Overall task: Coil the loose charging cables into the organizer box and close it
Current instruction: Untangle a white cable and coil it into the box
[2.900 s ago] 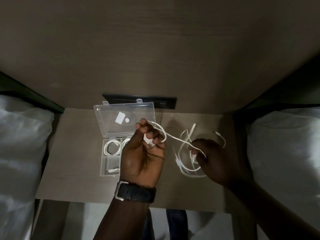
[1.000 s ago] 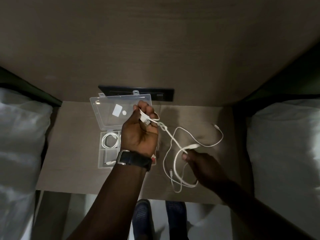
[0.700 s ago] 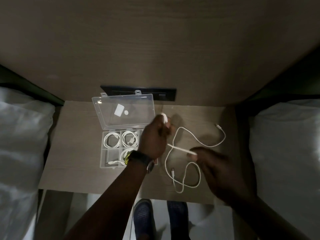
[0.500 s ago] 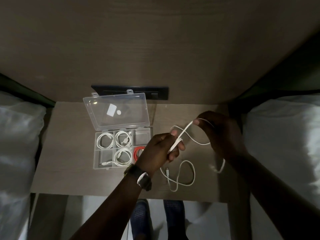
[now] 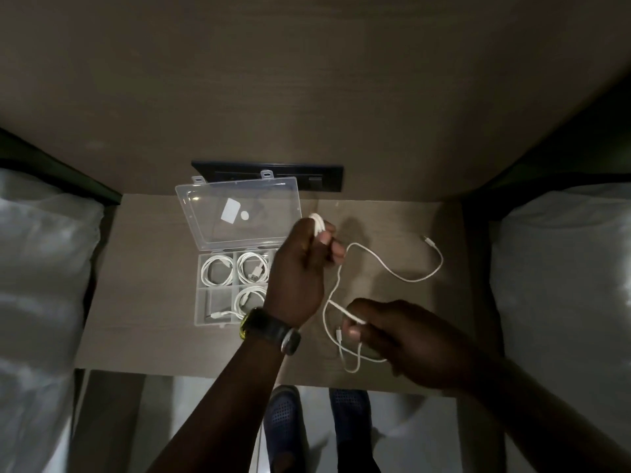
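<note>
A clear plastic organizer box (image 5: 218, 303) lies on the small bedside table, its lid (image 5: 239, 216) standing open toward the wall. Coiled white cables (image 5: 252, 268) fill several of its compartments. My left hand (image 5: 304, 271), with a watch on the wrist, hovers over the box's right side and is closed on a few loops of a loose white cable (image 5: 392, 271). My right hand (image 5: 399, 336) pinches the same cable lower down, near the table's front. The rest of the cable trails in loops across the table, one plug end (image 5: 427, 240) lying at the right.
The brown table (image 5: 150, 302) sits between two beds with white bedding (image 5: 37, 285) on either side. A black socket panel (image 5: 321, 179) is set in the wall behind the box. My shoes show on the floor below the table's front edge.
My right hand has come down from the back of the table to the front, still pinching the cable. My left hand has risen a little with more cable wound in it.
</note>
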The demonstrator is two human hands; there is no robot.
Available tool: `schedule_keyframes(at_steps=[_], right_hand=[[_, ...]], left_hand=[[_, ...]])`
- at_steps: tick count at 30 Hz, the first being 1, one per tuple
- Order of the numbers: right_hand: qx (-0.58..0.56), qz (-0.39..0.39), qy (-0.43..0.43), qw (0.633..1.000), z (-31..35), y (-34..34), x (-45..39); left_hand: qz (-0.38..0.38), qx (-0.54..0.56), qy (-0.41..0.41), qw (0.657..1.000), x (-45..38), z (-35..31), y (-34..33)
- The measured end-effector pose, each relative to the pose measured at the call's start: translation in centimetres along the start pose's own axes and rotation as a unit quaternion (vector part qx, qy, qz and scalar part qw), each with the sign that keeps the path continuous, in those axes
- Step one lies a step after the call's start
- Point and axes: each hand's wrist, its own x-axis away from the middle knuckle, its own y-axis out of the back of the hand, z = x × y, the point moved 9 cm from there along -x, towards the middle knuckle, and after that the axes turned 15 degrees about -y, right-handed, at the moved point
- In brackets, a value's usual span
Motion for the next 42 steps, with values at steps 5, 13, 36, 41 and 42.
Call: schedule_keyframes(at_steps=[5, 13, 36, 41, 42], right_hand=[[-0.041, -0.15, 0.007, 0.988, -1.3, 9.4, -1.1], [-0.407, -0.153, -0.087, 0.896, -2.8, 3.3, -4.8], [-0.535, 0.06, -0.177, 0.824, 1.1, -5.9, -3.8], [-0.53, 0.059, -0.193, 0.824, 1.5, -7.5, -4.7], [-0.527, 0.071, -0.195, 0.824, 1.8, -7.9, -5.0]], left_hand=[[0.17, 0.035, 0.064, 0.983, 3.8, 0.3, -2.9], [0.011, 0.502, 0.193, 0.843, 5.1, -2.0, -3.0], [-0.138, 0.281, 0.231, 0.921, 9.4, 1.4, 3.2], [-0.198, 0.239, 0.213, 0.927, 10.5, 2.2, 4.5], [-0.206, 0.227, 0.205, 0.929, 10.6, 2.4, 4.8]])
